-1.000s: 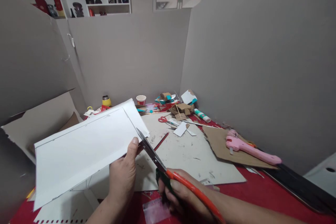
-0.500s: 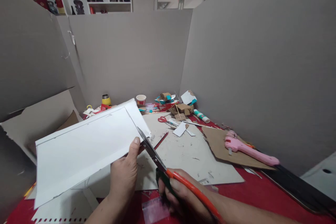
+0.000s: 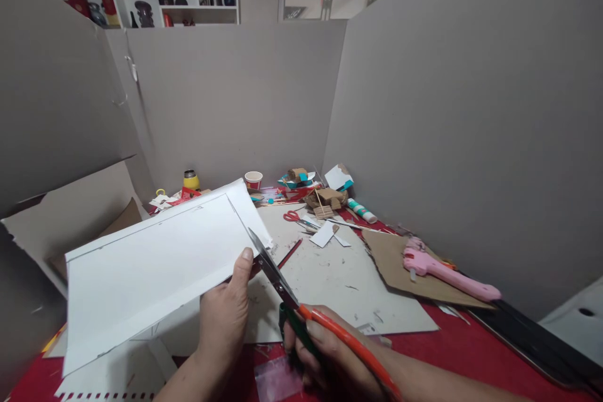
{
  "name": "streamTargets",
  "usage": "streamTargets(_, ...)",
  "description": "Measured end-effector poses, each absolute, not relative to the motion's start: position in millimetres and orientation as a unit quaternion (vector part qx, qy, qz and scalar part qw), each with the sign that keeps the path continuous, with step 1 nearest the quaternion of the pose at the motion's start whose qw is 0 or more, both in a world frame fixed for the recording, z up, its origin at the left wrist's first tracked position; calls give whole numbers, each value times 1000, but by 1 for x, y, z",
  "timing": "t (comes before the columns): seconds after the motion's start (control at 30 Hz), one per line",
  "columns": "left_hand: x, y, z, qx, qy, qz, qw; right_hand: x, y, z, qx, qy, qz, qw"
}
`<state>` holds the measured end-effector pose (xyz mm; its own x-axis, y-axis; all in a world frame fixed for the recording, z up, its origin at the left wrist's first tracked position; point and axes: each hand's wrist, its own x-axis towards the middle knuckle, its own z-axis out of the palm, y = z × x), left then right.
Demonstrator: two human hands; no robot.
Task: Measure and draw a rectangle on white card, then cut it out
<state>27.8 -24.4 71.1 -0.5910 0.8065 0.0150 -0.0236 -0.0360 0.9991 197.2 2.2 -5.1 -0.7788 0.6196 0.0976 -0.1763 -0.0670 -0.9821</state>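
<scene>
Item: white card sheet (image 3: 155,270), held tilted above the red table (image 3: 471,352), its right edge pinched between the thumb and fingers of the left hand (image 3: 223,320). Right hand (image 3: 325,352), just right of the sheet, was closed around the orange handles of the scissors (image 3: 301,308), whose blades met the sheet's right edge beside the left thumb. Beyond the sheet lay a grey board (image 3: 339,282); well right of the sheet, a pink glue gun (image 3: 443,270) on brown cardboard (image 3: 400,264).
</scene>
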Motion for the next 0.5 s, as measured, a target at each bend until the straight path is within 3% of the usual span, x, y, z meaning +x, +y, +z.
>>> streamTargets(0.5, 29, -19, 64, 292, 560, 695, 345, 199, 6, -9, -200, -642, 697, 248)
